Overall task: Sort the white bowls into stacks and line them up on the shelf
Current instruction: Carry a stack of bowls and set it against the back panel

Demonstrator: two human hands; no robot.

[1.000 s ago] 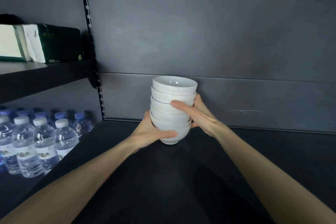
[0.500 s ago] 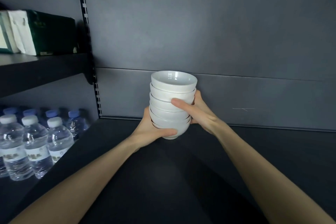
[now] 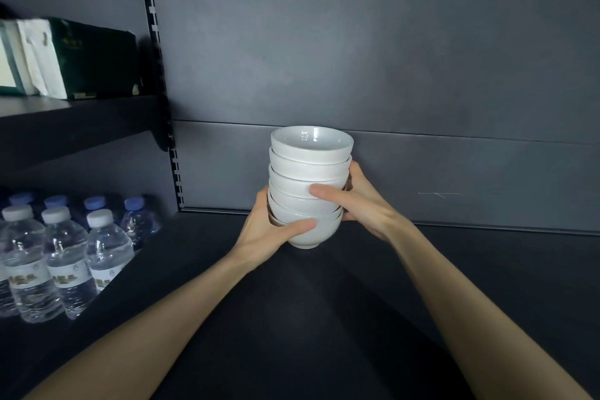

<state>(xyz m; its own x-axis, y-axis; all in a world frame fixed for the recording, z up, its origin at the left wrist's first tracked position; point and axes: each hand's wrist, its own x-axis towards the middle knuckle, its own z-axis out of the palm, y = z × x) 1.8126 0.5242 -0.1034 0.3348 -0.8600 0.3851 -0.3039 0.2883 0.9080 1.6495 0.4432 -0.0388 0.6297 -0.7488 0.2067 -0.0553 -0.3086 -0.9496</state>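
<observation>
Left hand [image 3: 269, 230]: curled round the stack's lowest bowls, thumb across the front.
Stack [image 3: 308, 169]: six or so white bowls, nested and upright, rims not quite even. It is held between both hands near the back of the shelf. Whether its foot touches the shelf cannot be told.
Right hand [image 3: 360, 204]: wrapped round the stack's middle from the right, thumb laid across the front, fingers behind.
Risk, top bowls: the upper ones stand above both grips. A tilt or a quick set-down would likely let them slide off.
Risk, landing: this looks like glazed ware over a hard board. A foot set down at an angle could chip or rock the stack.
Risk, release: letting go on one side first may push the stack toward the other.
Shelf [image 3: 324, 318]: dark, matte, flat.
Bottles [image 3: 65, 256]: capped water bottles, well left of the stack and lower.
Boxes [image 3: 81, 58]: on an upper shelf [image 3: 74, 120], above and left of the stack.
Rail [image 3: 156, 58]: slotted upright, left of the stack.
Panel [image 3: 389, 42]: grey, just behind the stack, with a seam near the stack's rim height.
Light: dim.
</observation>
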